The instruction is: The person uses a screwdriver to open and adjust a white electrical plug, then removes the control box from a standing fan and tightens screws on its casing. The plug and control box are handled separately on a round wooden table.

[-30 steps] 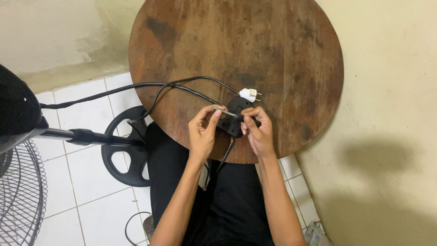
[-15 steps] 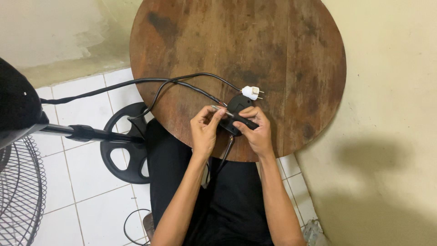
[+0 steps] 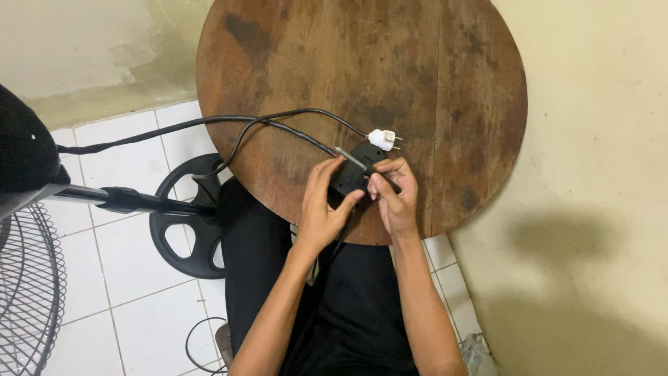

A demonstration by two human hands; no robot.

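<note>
at the far left a standing fan (image 3: 28, 209) leans into view, its dark head up top, wire grille low in the corner, and its pole running across to a round black base (image 3: 182, 216) on the white tiled floor (image 3: 132, 292). a thin loop of black wire (image 3: 198, 345) lies on the tiles by the person's leg. behind it the wall (image 3: 76, 42) is pale and stained.

the round wooden bench (image 3: 362, 83) fills the middle, dark, worn and blotched, with a seam running down its right part. a black cable (image 3: 209, 125) comes in from the left over the bench's left edge and splits across the top, one strand ending in a white plug (image 3: 383, 139) lying near the bench's near edge, just beyond the hands.

the person sits at that near edge in black trousers. the left hand (image 3: 323, 209) is curled around a black adapter-like block (image 3: 351, 177), thumb and fingers gripping it right at the near edge. the right hand (image 3: 393, 195) is closed on a slim tool (image 3: 351, 158), its metal tip angled up and to the left over the block.

to the right the cream wall (image 3: 591, 174) stands close to the bench's right edge, with a soft shadow low on it.
</note>
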